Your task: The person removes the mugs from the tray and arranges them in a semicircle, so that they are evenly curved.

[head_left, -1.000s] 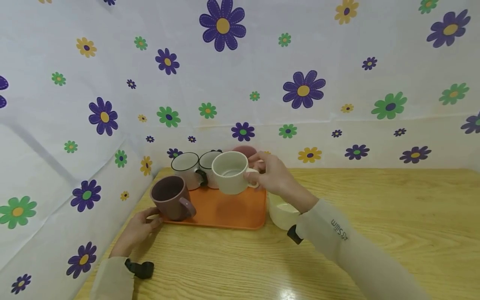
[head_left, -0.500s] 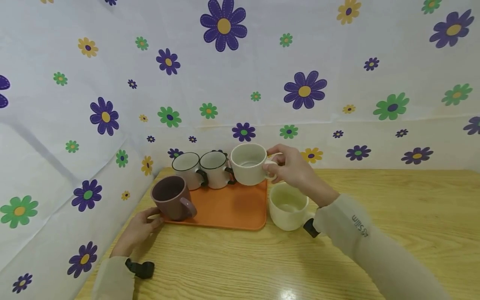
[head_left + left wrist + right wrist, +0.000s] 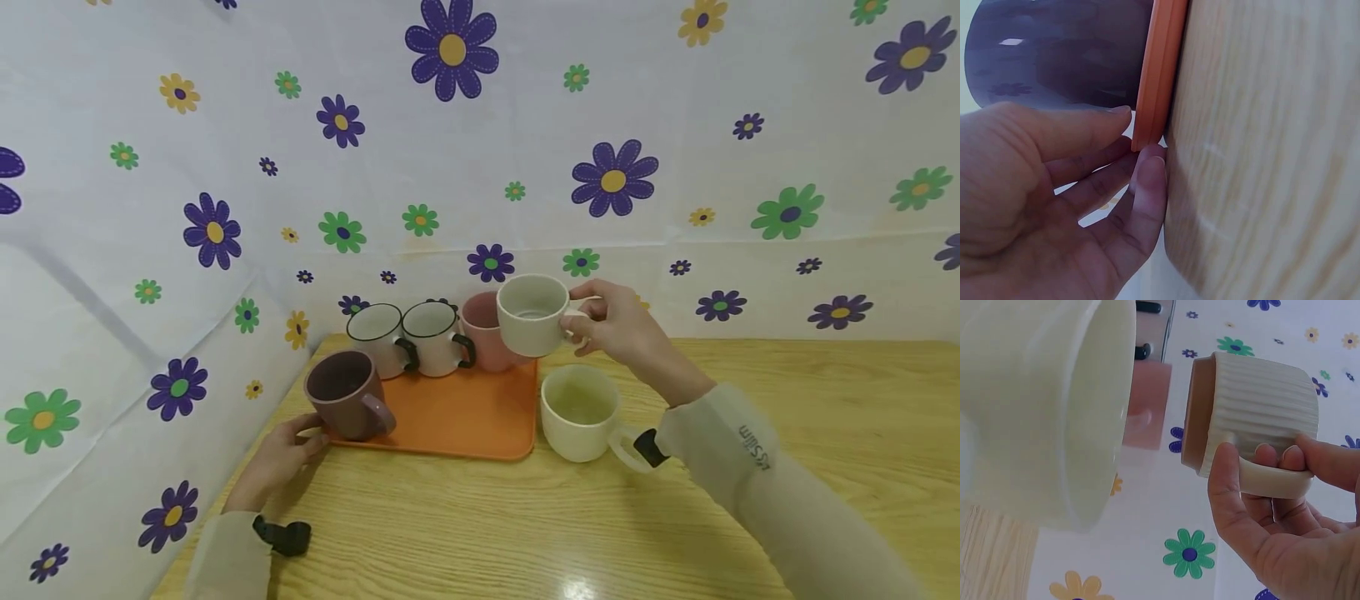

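Observation:
My right hand grips the handle of a cream mug, holding it in the air above the tray's back right corner. In the right wrist view this mug shows ribbed sides and a tan base, with fingers curled through its handle. An orange tray lies on the table. My left hand is at its front left corner; in the left wrist view, thumb and fingertips pinch the tray's edge. Close by, a dark mauve mug stands on that corner.
Two white mugs with black rims, a left one and a right one, stand along the tray's back, beside a pink mug. A pale yellow mug stands on the wooden table right of the tray. Flowered cloth hangs behind.
My right hand has carried the cream mug rightward and slightly up, uncovering the pink mug and the pale yellow mug. My left hand stays at the tray's corner.

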Action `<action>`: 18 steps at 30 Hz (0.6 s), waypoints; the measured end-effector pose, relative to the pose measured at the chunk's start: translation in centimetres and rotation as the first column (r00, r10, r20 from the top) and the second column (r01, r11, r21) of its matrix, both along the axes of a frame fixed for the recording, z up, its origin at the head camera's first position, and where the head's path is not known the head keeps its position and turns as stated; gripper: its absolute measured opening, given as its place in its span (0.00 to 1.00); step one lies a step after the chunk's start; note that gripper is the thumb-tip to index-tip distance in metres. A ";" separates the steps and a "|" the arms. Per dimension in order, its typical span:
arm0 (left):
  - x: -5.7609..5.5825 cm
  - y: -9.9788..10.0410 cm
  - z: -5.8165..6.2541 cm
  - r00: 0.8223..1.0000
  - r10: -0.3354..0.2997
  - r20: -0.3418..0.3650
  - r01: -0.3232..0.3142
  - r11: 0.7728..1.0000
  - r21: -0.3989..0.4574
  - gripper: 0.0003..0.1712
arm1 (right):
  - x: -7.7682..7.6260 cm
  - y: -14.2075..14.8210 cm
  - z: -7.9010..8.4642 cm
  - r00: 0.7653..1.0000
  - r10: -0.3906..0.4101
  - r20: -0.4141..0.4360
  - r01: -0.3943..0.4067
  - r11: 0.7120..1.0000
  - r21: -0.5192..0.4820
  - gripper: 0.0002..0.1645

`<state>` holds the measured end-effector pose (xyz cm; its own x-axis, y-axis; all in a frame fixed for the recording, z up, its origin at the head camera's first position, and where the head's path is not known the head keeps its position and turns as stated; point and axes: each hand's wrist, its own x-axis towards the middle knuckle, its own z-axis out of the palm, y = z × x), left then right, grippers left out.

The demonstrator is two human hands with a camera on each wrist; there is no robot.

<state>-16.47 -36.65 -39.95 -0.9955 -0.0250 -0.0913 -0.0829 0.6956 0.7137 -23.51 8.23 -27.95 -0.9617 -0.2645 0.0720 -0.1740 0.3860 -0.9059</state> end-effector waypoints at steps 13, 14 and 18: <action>0.1 -0.1 0.0 1.000 -0.008 0.008 0.008 1.000 -0.017 0.30 | -0.5 2.1 -0.4 0.998 -0.055 0.013 0.055 0.998 0.002 0.31; 0.1 0.0 0.0 1.000 -0.007 0.008 0.007 1.000 -0.017 0.30 | -0.5 2.3 -0.5 0.998 -0.056 0.010 0.056 0.998 0.000 0.31; 0.1 0.1 0.0 1.000 -0.012 0.001 0.012 1.000 -0.008 0.29 | -0.5 3.1 -0.9 0.998 -0.061 -0.001 0.061 0.998 0.003 0.31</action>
